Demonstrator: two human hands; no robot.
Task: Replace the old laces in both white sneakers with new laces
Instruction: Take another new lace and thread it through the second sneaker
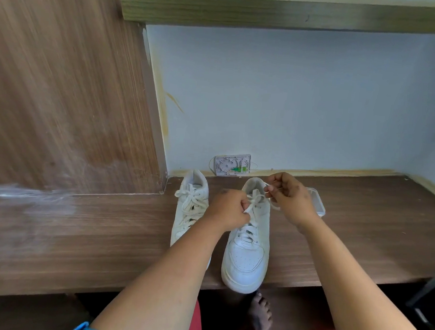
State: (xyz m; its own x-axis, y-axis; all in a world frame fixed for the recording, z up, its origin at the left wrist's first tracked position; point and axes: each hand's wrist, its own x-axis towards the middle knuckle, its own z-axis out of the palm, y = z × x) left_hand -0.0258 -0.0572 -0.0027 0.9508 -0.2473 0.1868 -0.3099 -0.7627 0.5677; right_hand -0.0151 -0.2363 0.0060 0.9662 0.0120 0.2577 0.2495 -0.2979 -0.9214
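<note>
Right white sneaker (247,248), toe toward the viewer and slightly overhanging the front edge of the wooden desk (361,238), with its flat lace (253,206) partly loosened at the top eyelets. The left hand (229,210) pinches one lace strand in curled fingers (244,208) above the tongue; the right hand (290,196) pinches the other strand near the collar, fingers likewise closed on it. The lace appears soft, light and limp, and is probably best taken near its stiff tip or close to an eyelet; the shoe looks light enough to shift when pulled. The left white sneaker (190,209) stands just beside it, laced. A clear plastic container (317,204) lies behind the right hand; a wall socket box (232,164) sits at the wall base.
</note>
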